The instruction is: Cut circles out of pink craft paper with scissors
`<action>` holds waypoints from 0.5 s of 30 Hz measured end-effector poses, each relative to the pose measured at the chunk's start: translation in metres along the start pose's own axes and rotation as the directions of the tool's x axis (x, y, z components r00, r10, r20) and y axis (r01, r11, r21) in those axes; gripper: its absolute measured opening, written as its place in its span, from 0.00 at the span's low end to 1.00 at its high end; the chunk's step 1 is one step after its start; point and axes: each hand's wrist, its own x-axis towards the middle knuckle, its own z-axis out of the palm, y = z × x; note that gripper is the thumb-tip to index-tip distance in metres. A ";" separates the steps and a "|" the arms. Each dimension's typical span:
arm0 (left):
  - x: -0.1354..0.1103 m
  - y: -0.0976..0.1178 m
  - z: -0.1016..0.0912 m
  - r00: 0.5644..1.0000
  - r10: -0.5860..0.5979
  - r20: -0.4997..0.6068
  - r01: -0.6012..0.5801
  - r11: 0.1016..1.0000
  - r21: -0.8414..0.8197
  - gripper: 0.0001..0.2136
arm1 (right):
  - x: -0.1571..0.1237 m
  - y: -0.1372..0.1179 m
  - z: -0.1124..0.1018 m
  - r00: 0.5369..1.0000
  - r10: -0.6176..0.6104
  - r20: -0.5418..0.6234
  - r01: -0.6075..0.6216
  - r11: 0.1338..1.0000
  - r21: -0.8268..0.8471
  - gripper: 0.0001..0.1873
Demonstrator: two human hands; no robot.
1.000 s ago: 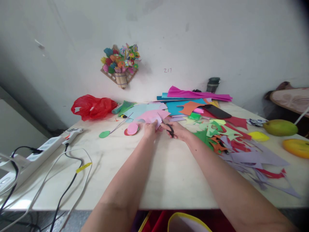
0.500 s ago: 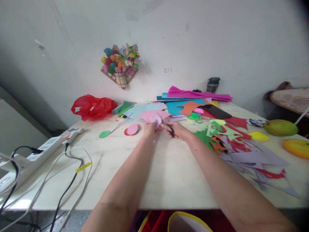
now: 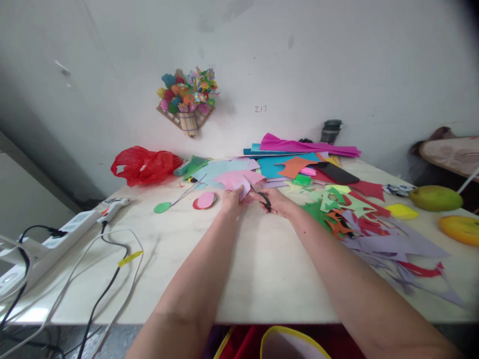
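My left hand point(image 3: 234, 196) pinches a small pale lilac piece of paper point(image 3: 245, 187) near the middle of the table. Wrapped round the handles of a pair of black-handled scissors point(image 3: 265, 199) is my right hand point(image 3: 277, 200). The scissor blades point left and away, touching or close to the lilac paper; whether they are parted I cannot make out. Just behind both hands spreads a pink sheet point(image 3: 232, 177). To the left of my left hand lies a small stack of round cut pieces point(image 3: 206, 200), pink on top, with a green oval point(image 3: 162, 207) farther left.
Paper scraps point(image 3: 385, 244) in several colours cover the right side, beside a mango point(image 3: 436, 198) and an orange-yellow fruit point(image 3: 460, 230). A black phone point(image 3: 337, 172) rests among sheets at the back. At left are a red plastic bag point(image 3: 145, 165), a power strip point(image 3: 71, 232) and cables.
Almost nothing differs. Both hands, the scissors and the lilac paper stay in nearly the same place; the whole view has shifted very slightly.
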 end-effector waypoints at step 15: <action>0.010 -0.002 -0.007 0.999 0.024 0.021 -0.025 1.000 0.015 0.03 | -0.012 -0.014 0.002 1.000 0.022 -0.012 -0.022 0.998 0.052 0.17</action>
